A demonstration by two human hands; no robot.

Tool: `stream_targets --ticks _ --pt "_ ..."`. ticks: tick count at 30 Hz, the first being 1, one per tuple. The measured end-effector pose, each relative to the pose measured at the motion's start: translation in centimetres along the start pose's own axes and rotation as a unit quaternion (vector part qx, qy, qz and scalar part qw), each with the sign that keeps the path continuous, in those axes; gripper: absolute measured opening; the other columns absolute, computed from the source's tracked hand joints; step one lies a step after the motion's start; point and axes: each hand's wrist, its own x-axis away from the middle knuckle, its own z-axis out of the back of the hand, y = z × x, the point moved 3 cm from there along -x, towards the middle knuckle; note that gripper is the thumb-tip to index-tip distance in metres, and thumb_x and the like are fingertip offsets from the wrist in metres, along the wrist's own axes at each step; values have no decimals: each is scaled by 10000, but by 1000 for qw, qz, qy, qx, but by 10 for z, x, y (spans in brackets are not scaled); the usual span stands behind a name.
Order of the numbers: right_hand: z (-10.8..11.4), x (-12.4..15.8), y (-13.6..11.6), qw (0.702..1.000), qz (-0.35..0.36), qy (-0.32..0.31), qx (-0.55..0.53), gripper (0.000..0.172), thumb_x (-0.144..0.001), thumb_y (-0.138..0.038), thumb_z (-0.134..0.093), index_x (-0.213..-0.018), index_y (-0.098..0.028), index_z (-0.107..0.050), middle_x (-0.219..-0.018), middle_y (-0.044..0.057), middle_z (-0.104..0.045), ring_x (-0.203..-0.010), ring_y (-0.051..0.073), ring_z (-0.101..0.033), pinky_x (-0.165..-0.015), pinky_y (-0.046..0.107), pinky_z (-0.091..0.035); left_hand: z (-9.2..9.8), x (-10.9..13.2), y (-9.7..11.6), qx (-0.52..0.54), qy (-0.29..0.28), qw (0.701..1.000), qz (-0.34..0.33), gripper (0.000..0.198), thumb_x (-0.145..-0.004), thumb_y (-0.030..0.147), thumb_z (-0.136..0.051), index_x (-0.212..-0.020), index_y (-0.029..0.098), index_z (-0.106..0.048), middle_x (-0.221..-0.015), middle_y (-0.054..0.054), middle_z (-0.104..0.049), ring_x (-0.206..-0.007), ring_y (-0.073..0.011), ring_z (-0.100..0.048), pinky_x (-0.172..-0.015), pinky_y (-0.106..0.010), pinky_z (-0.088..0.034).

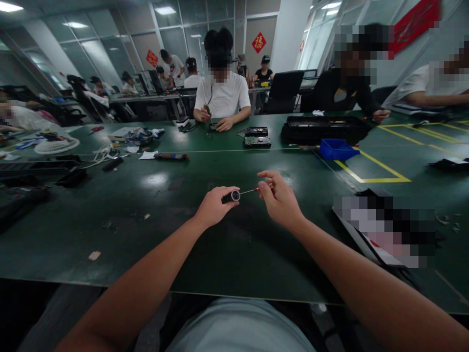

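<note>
Left hand has a tight grip on a small round part; right hand pinches a thin screwdriver, tip at it; blue bin beyond, contents unclear.

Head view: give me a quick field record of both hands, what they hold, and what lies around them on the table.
left hand: fingers pinch a small black cylinder with a silver-ringed end
right hand: holds a thin screwdriver, tip pointing at the ringed end
surface: green table, both hands above it
beyond the hands: blue bin, two hard drives
across the table: person in a white shirt, hands on the table
</note>
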Motion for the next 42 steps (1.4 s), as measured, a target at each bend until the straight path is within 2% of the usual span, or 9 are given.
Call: stream_targets --ticks 3,8,15,19,23,29,33,37,42 --pt "0 0 1 1000 4 -8 -7 239 -962 -302 -465 -1169 -241 -568 -771 10 -650 -718 193 -634 -688 334 -457 0 0 -1 -3 4 1000 8 404 -841 238 -733 -1238 254 -663 -1172 -45 -712 -1093 -243 -629 -980 -435 -465" --pt "0 -1 2 1000 -24 -18 5 285 -993 -411 -419 -956 -231 -637 -686 3 -616 -614 174 -582 -606 318 -417 0 0 1 -1 0 1000 2 402 -823 225 -750 -1217 253 -676 -1162 -38 -716 -1080 -236 -635 -972 -415 -466" --pt "-1 1 4 1000 -12 -1 -19 197 -953 -295 -462 -1120 -243 -553 -765 -3 -626 -696 187 -618 -677 330 -449 1 -1 1 -3 -2 1000 6 393 -831 229 -741 -1218 251 -673 -1172 -46 -713 -1096 -240 -636 -991 -425 -462" --pt "0 1 3 1000 -12 -15 -16 130 -940 -299 -483 -996 -240 -584 -758 -2 -612 -695 182 -601 -649 316 -428 0 -1 -2 -1 -1 1000 1 395 -829 229 -742 -1218 251 -673 -1183 -50 -709 -1105 -240 -633 -993 -423 -463" --pt "-1 0 1 1000 -14 -19 1 333 -996 -424 -407 -844 -231 -632 -679 6 -600 -643 175 -585 -615 313 -413 -1 -1 -3 -2 -4 1000 2 397 -829 235 -742 -1220 260 -675 -1174 -45 -711 -1096 -240 -632 -989 -424 -465" --pt "-2 0 5 999 -29 3 -27 271 -941 -315 -498 -1188 -237 -579 -735 -4 -632 -676 190 -619 -646 335 -455 -1 0 -1 1 -4 1000 -4 394 -831 228 -740 -1218 253 -674 -1167 -40 -712 -1094 -237 -629 -981 -423 -463" --pt "-3 1 5 999 -11 7 -45 474 -900 -244 -516 -1371 -249 -464 -910 34 -681 -777 201 -649 -733 373 -505 -2 1 -1 1 -6 1000 -7 403 -819 223 -752 -1214 255 -678 -1160 -41 -714 -1084 -237 -633 -986 -423 -465" --pt "-3 2 6 999 -9 15 -47 661 -894 -281 -563 -1517 -304 -342 -1257 106 -653 -1101 268 -637 -869 443 -529 -2 1 -1 4 -9 1000 -12 397 -830 223 -744 -1220 251 -674 -1158 -40 -714 -1077 -230 -635 -976 -409 -472" --pt "-1 0 8 998 17 17 51 856 -902 -535 -589 -1600 -300 -155 -1639 127 -281 -1486 352 -286 -1134 602 -319 -1 0 -3 1 1 1000 -3 403 -839 219 -737 -1234 259 -671 -1184 -39 -708 -1105 -229 -631 -987 -401 -466"
